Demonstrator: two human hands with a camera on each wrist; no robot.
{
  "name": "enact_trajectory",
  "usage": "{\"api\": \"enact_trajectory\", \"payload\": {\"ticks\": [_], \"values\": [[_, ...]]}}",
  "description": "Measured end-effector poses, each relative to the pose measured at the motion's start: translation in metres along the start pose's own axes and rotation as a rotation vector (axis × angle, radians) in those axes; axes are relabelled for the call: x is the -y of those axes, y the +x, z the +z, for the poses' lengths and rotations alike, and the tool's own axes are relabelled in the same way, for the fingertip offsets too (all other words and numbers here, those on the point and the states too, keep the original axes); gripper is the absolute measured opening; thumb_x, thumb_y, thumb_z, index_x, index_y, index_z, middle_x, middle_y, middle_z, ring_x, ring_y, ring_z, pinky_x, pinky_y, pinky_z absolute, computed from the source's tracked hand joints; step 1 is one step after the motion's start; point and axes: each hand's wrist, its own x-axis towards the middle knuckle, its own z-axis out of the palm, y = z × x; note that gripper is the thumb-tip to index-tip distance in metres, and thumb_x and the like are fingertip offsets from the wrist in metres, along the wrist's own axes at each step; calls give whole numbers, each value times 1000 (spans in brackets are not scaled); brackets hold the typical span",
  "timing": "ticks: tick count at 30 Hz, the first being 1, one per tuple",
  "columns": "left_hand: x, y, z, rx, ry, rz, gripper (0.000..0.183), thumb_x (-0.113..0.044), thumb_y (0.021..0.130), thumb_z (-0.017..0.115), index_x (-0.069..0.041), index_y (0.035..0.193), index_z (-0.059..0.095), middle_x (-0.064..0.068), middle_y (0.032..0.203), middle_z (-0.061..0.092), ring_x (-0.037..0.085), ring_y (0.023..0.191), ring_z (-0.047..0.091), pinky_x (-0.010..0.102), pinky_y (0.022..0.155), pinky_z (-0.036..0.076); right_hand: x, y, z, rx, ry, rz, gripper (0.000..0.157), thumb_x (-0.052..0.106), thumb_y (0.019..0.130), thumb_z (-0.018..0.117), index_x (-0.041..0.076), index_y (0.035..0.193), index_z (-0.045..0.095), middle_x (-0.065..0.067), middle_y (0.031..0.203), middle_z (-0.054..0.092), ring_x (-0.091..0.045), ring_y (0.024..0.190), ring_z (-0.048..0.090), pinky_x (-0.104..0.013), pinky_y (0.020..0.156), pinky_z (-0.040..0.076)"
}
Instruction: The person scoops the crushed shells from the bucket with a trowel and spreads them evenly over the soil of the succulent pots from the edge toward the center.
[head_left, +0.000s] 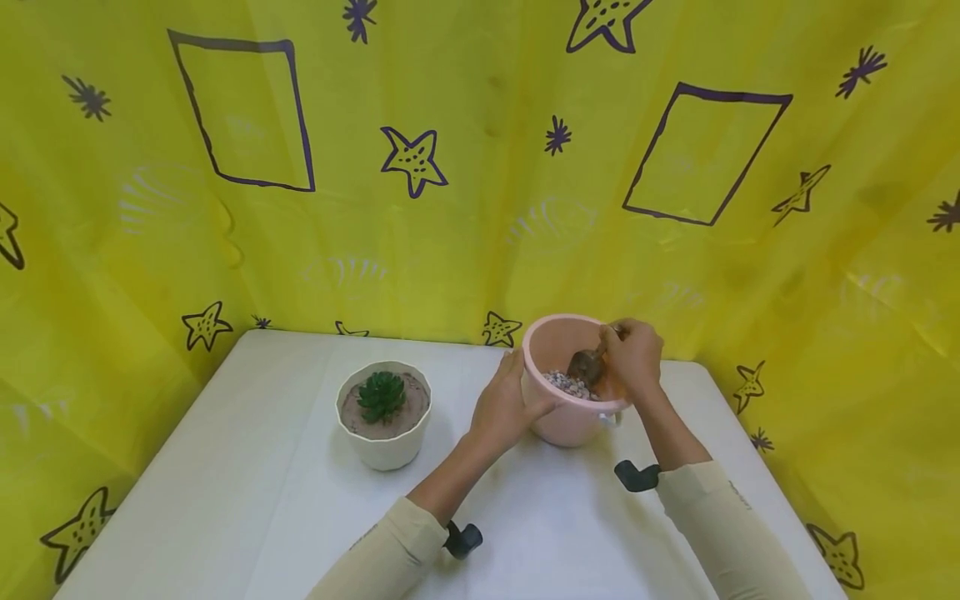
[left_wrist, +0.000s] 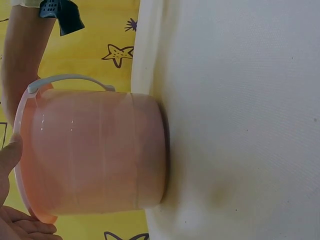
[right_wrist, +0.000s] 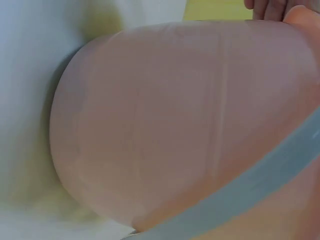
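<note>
A pink bucket (head_left: 567,427) stands upright on the white table, with small pale pebbles (head_left: 567,384) in its bottom. My right hand (head_left: 636,354) is over the bucket's right rim and grips the handle of a dark metal spoon (head_left: 587,367); the spoon's bowl dips inside, by the pebbles. With fairly straight fingers, my left hand (head_left: 506,402) rests against the bucket's left outer side, its thumb on the front below the rim. In the left wrist view the left thumb (left_wrist: 10,156) lies at the rim. The pale bucket handle (right_wrist: 240,192) hangs down in the right wrist view.
Left of the bucket, a cream faceted pot (head_left: 385,452) holds a green succulent (head_left: 381,397) in brownish soil. The white table (head_left: 300,500) ends at a yellow curtain (head_left: 480,233) with dark drawn stars, at the back and both sides.
</note>
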Motion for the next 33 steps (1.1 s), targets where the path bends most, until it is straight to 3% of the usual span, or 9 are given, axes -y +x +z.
{"api": "enact_trajectory", "payload": {"ticks": [10,19,26,33], "values": [[1,0,0,-7,29,14,102,-46,87,86,-9,165,33,9,156,51,26,128,60,45,100,56,7,4,8,28,34,93,30,16,106,60,-7,98,77,-21,93,77,-17,67,63,-20,55,46],[0,0,0,3,38,10,102,-45,88,86,-6,165,31,13,162,44,30,141,51,47,108,51,3,11,7,61,95,132,31,16,107,59,-8,100,77,-21,92,78,-24,77,72,-15,62,50],[1,-1,0,4,61,19,103,-45,88,86,-2,164,31,17,162,44,32,140,52,48,108,51,-1,14,7,153,223,202,36,16,110,56,-15,108,74,-23,97,77,-23,80,77,-31,78,63],[0,0,0,2,72,36,102,-46,88,86,-3,164,32,14,158,48,29,132,59,45,103,55,-3,18,8,166,208,193,35,15,110,56,-16,110,72,-25,104,76,-17,77,75,-32,79,63]]}}
